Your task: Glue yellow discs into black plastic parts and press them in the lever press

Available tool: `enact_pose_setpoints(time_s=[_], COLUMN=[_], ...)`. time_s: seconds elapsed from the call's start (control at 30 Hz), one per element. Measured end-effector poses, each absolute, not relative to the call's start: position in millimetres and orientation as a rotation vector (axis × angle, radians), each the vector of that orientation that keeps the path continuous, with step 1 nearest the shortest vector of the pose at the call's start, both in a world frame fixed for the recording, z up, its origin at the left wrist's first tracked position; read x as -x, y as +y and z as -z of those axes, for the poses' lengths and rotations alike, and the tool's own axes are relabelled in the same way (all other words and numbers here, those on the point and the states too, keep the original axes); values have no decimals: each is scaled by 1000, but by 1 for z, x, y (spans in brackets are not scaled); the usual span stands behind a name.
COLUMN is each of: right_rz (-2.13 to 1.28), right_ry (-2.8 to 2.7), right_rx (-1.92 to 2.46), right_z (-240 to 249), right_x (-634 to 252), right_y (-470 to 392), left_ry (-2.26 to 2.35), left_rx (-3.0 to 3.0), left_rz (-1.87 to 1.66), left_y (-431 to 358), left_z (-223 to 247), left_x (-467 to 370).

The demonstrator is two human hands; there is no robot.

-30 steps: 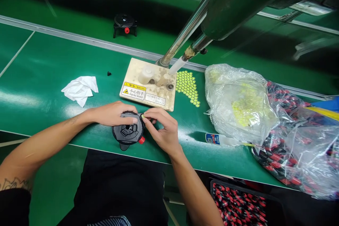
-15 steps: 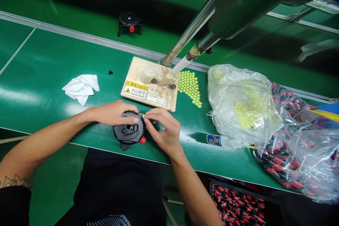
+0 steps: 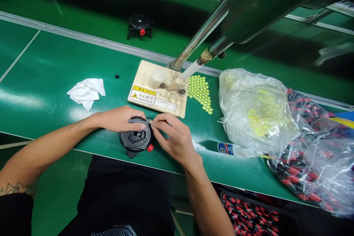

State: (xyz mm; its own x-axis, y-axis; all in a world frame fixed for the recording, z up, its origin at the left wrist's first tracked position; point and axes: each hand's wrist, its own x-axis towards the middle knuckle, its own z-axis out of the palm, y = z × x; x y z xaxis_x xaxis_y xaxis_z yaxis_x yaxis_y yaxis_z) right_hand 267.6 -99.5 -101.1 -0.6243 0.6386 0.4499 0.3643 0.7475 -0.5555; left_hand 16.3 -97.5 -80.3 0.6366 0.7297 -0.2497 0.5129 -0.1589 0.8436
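Near the front edge of the bench I have a round black base [image 3: 135, 141] with a ridged rim, a central hole and a red knob [image 3: 149, 148]. My left hand [image 3: 118, 118] grips it from the left, thumb pressed on the flat face and fingers over the far rim. At the upper right corner of the base, the thumb and fingertips of my right hand [image 3: 173, 132] pinch a small round yellow-green bubble level [image 3: 151, 121]. It touches the corner of the base; whether it sits fully in its seat I cannot tell.
Behind my hands stands a press with a cream plate [image 3: 141, 77]. Beside it lie several yellow-green bubble levels [image 3: 199, 94]. Rightward are a glue bottle [image 3: 229, 149] and plastic bags [image 3: 249, 107]. A white tissue [image 3: 87, 92], a small black piece [image 3: 117, 76] and another base [image 3: 139, 22] lie farther off.
The bubble level has tilted or sunk at the corner of the base, showing less yellow-green. My right hand has shifted slightly right and down. My left hand keeps its grip.
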Motion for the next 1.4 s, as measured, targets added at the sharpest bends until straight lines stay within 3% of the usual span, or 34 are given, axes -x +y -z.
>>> enact_pose_setpoints(time_s=[0.3,0.57,0.9,1.13,1.27,1.4], right_rz=[-1054,-1952,-2205,-2076,-1887,-1744], right_ry=[-2080,-1722,-1650,-1621,-1659,-1624], right_rx=[930,1125,960,749,694,643], right_z=[97,110,118,120,126,132], right_x=[-264,-255,-255,-259,-253,-247], right_y=[-91,-81,-70,-80,-85,-89], left_ry=[1015,993,973,1754,2056,1902], left_rx=[-1833,-1838,-1854,-2304,-1874,-1546], left_rz=[-267,-255,-234,-284,-510,-727], left_y=[-98,-99,-94,-147,-195,-216], left_z=[83,83,76,51,72,106], left_x=[-15,-13,-7,-2,4,-6])
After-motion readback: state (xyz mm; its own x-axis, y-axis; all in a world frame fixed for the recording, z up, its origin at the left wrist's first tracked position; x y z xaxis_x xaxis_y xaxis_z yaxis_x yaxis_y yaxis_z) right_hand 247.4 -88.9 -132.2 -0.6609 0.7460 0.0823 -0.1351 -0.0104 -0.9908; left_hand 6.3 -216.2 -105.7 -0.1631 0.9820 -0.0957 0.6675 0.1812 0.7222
